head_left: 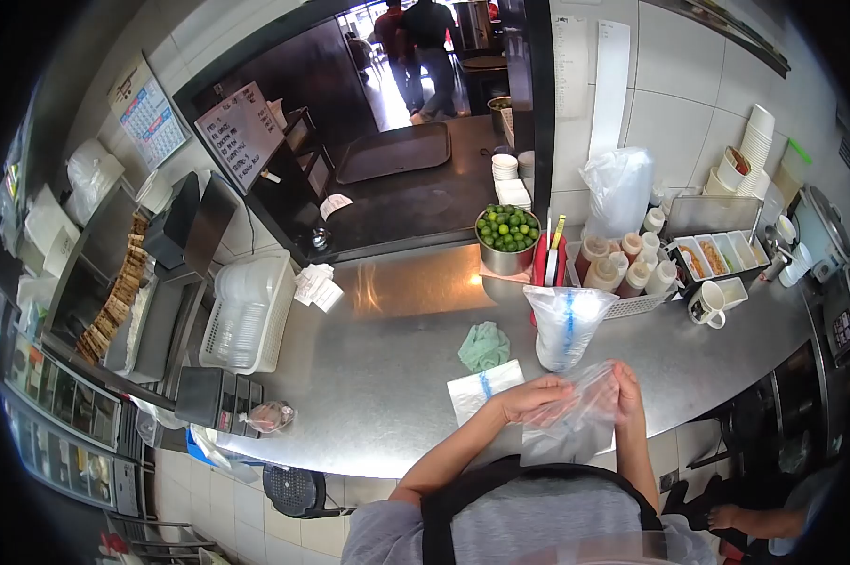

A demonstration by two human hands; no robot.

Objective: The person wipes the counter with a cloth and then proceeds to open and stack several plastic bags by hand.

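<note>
Steel bench, pot of green limes at twelve o'clock, basket of clear containers at ten, left hand and right hand, fingers gripping a clear plastic bag.

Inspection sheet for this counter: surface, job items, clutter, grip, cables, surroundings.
Surface: steel counter, glare patch near the hatch.
Job's things: clear plastic bag in both hands; flat white packet with blue print lies beside the left forearm; upright plastic bundle stands just beyond the hands.
Clutter: crumpled green cloth, paper slips, pot of limes, squeeze bottles in a basket.
Grip: left hand and right hand each closed on the bag.
Cables: thin dark cord down the wall, left of the hatch; its far end can't be told.
Surroundings: another person's arm at lower right; two people past the hatch.
</note>
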